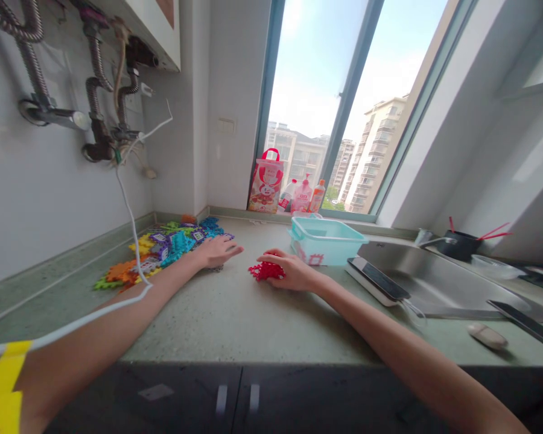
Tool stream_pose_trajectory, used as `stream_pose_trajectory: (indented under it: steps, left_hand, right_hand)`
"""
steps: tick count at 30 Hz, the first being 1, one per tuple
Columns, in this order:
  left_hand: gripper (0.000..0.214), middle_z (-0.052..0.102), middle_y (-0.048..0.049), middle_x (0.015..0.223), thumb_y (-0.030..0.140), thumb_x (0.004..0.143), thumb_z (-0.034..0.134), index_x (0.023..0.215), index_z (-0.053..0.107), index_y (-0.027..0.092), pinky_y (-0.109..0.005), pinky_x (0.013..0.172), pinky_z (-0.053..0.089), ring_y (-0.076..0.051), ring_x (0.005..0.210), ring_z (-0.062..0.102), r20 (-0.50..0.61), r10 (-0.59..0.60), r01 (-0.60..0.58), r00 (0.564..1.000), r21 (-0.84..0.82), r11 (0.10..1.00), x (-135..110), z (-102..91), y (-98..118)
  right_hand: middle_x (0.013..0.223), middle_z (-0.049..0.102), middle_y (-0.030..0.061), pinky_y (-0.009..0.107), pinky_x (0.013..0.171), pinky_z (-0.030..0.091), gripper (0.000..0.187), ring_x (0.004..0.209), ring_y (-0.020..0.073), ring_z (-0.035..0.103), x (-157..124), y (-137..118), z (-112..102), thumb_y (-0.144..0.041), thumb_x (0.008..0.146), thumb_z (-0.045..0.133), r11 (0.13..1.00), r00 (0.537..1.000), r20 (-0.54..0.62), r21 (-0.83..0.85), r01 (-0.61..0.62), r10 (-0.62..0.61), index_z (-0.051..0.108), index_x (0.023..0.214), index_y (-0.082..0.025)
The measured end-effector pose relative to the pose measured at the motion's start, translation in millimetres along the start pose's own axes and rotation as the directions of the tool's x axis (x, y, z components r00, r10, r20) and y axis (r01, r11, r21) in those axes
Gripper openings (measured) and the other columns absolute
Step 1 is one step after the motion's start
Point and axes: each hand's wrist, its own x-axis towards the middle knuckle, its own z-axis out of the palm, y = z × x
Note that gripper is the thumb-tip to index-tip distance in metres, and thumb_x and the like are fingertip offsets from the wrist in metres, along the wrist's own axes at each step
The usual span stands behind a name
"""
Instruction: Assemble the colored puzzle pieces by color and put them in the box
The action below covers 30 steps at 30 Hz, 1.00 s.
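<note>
My right hand point(292, 271) is wrapped around several red toothed plastic pieces point(268, 269), resting on or just above the counter. My left hand point(219, 250) is open, fingers stretched out, over the right edge of a heap of colourful toothed pieces point(178, 244). Blue, yellow, orange, purple and green ones lie mixed there, and some greyish bits show under the left palm. Behind my right hand stands a light teal plastic tub point(330, 238), with a reddish piece showing dimly through its wall.
A black phone on a white block point(380, 280) lies beside the steel sink point(416, 271). Bottles point(303, 196) and a red-handled bag point(266, 184) stand at the window. A white cable point(129, 205) hangs across my left forearm. A soap-like lump point(487, 336) sits near the front edge.
</note>
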Motion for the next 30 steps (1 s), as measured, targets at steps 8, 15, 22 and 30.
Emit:
stream_pose_trajectory:
  steps: [8,15,22,30]
  left_hand:
    - [0.083,0.056,-0.0149,0.157,0.080,0.102,0.019,0.144,0.067,0.028,-0.049,0.116,0.039,-0.035,0.146,0.050,-0.001,-0.009,0.009,1.000,-0.013,1.000,-3,-4.8,-1]
    - [0.086,0.054,-0.0158,0.160,0.083,0.100,0.021,0.148,0.064,0.025,-0.050,0.119,0.038,-0.036,0.148,0.047,-0.005,-0.012,0.012,1.000,0.019,1.000,-1,-0.5,-3]
    - [0.088,0.050,-0.0155,0.163,0.083,0.101,0.018,0.150,0.062,0.024,-0.047,0.121,0.036,-0.035,0.151,0.044,0.010,-0.010,0.010,1.000,0.014,1.000,2,3.0,-6]
    - [0.091,0.051,-0.0170,0.162,0.082,0.100,0.018,0.152,0.061,0.021,-0.049,0.121,0.037,-0.036,0.151,0.045,0.013,-0.003,0.003,1.000,0.032,0.999,2,-0.7,-3]
  right_hand:
    - [0.147,0.062,0.0128,0.043,0.107,0.056,0.062,0.120,0.0293,0.071,-2,-14,-6,-0.019,0.080,0.079,0.994,0.999,0.005,-0.105,0.037,-0.036,0.069,0.140,-0.030]
    - [0.148,0.061,0.0116,0.044,0.108,0.053,0.060,0.127,0.0274,0.067,-4,-14,-29,-0.020,0.086,0.077,0.935,0.985,-0.053,-0.328,0.135,-0.161,0.066,0.144,-0.033]
    - [0.150,0.059,0.0098,0.049,0.110,0.055,0.056,0.133,0.0308,0.062,-22,25,-86,-0.019,0.091,0.071,0.905,0.865,-0.445,-0.424,0.023,-0.231,0.065,0.144,-0.035]
    - [0.144,0.059,0.0133,0.049,0.111,0.056,0.046,0.132,0.0299,0.063,-65,91,-130,-0.032,0.094,0.068,0.839,0.502,-0.861,-0.334,-0.431,-0.085,0.068,0.139,-0.026]
